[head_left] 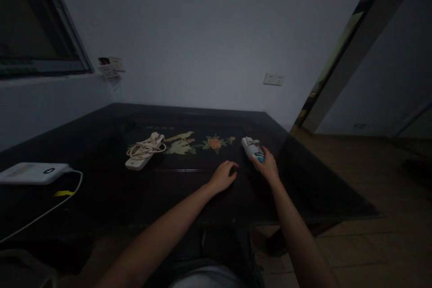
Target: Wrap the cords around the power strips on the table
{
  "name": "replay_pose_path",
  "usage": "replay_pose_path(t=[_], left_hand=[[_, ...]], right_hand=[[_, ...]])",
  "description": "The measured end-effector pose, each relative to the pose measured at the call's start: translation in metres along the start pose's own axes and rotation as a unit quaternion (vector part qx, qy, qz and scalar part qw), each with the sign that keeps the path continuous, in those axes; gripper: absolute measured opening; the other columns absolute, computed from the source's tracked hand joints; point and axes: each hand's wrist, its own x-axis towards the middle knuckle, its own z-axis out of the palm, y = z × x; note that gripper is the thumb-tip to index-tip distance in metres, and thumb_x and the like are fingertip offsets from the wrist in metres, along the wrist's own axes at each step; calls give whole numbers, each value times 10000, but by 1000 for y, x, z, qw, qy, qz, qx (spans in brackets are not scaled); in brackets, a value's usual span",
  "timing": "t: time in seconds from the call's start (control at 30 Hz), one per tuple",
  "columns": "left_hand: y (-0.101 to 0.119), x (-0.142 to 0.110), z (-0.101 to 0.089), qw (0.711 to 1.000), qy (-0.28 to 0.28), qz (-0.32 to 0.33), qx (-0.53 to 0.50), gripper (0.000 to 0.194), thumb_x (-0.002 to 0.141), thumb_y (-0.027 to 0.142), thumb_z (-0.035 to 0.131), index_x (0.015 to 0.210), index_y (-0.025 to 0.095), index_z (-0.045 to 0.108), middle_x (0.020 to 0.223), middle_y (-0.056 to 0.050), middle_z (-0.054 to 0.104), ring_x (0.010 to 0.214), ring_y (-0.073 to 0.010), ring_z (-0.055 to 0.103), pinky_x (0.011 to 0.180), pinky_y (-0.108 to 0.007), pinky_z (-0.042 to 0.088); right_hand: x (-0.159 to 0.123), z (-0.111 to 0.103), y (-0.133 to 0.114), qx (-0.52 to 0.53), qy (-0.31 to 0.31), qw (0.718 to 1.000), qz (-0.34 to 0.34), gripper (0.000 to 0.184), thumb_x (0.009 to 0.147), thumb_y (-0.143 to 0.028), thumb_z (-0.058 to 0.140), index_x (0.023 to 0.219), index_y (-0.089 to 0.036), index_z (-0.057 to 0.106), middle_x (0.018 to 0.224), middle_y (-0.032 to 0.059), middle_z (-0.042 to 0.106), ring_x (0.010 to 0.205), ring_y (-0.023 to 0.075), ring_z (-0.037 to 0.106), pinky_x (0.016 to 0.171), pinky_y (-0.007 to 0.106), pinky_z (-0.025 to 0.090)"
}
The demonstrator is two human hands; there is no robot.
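Observation:
At the right of the dark table, my right hand (269, 165) has its fingers and thumb around the near end of a white, cord-wrapped block (251, 147) with a blue patch. The dim light hides its exact kind. My left hand (224, 176) lies on the tabletop to the left of it, holding nothing, with thumb and fingers apart and slightly curled. Farther left lies a white power strip (136, 163), its pale cord (145, 148) looped loosely on top; neither hand touches it.
The dark table (189, 189) has a painted flower and bird design. A white power bank (37, 173) with a white cable (80, 180) lies at the left, near a yellow tag (64, 193). A wall socket (274, 79) is behind the table; another socket (116, 64) is by the window.

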Motion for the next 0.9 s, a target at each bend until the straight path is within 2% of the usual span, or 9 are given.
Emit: replay_pose_path(t=[0.13,0.3,0.4,0.5,0.67,0.9], left_hand=[[0,0,0,1000,-1,0,0,266,806,157,530,1057,175,617,1084,-90,619,1047,-223,567,950,-375,439],[-1,0,0,1000,-2,2,1,251,807,149,529,1037,184,624,1071,-74,622,1042,-210,568,951,-355,438],[-1,1,0,1000,-4,5,2,246,808,151,529,1031,183,627,1067,-73,622,1038,-210,568,952,-358,436],[-2,0,0,1000,-4,7,4,244,809,150,527,1028,181,629,1073,-75,620,1044,-211,566,957,-355,433],[-2,0,1,1000,-3,10,7,244,809,143,518,1023,181,630,1073,-76,616,1040,-207,565,958,-348,432],[-3,1,2,1000,-6,17,5,240,807,133,520,1015,158,638,1053,-86,614,1030,-210,567,954,-348,431]], right_hand=[[3,-1,3,42,30,999,7,750,756,-507,582,1378,-129,405,1319,187,511,1195,299,508,951,382,413],[10,-3,10,154,61,986,35,684,742,-464,571,1308,-94,466,1200,201,584,1035,286,603,873,398,470],[13,-2,13,181,61,980,48,655,756,-450,550,1303,-100,462,1185,198,587,1003,271,621,830,386,494],[13,2,15,181,42,982,31,695,695,-453,625,1285,-114,486,1196,180,583,1027,271,608,857,386,487],[11,9,18,129,2,990,-51,803,596,-410,721,1295,-103,474,1263,178,553,1146,286,541,974,406,421],[7,13,16,76,15,996,-50,655,660,-284,654,1279,-141,495,1207,166,588,1084,281,589,925,420,457]])
